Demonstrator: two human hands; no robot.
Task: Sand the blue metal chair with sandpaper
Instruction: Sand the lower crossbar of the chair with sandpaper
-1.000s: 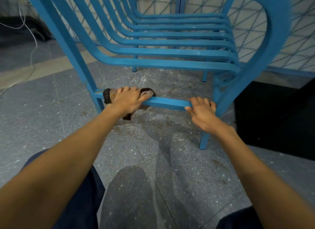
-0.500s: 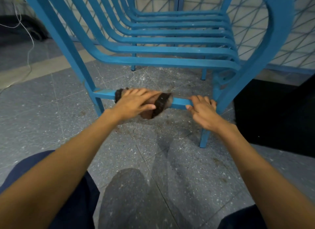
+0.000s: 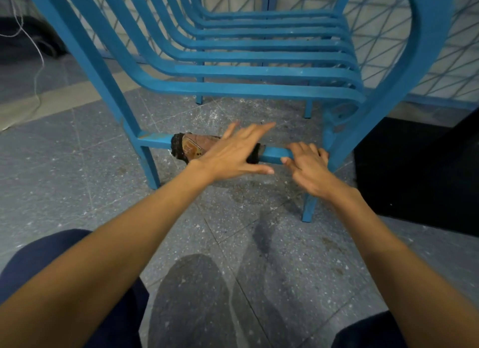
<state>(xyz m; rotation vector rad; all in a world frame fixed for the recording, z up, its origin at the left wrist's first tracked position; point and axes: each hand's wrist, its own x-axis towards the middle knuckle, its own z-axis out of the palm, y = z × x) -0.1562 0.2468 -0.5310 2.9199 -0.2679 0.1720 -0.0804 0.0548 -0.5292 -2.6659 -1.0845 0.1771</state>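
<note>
The blue metal chair (image 3: 259, 70) stands in front of me, seen from behind, with its slatted seat above a low crossbar (image 3: 276, 156). A worn brown sheet of sandpaper (image 3: 191, 148) is wrapped over that crossbar. My left hand (image 3: 238, 150) lies on the sandpaper's right part with fingers straight and spread, thumb stretched toward me. My right hand (image 3: 305, 163) grips the crossbar at its right end, fingers curled over the bar beside the rear leg.
Grey speckled floor tiles (image 3: 77, 166) carry dust and brown sanding debris under the chair. A black block (image 3: 420, 171) stands at the right. A wire mesh fence (image 3: 427, 62) runs behind the chair. A white cord (image 3: 36, 52) hangs at the far left. My knees fill the bottom corners.
My left hand slid the sandpaper rightward along the crossbar, then opened from a curled grip to straight, spread fingers. My right hand stayed gripping the bar's right end.
</note>
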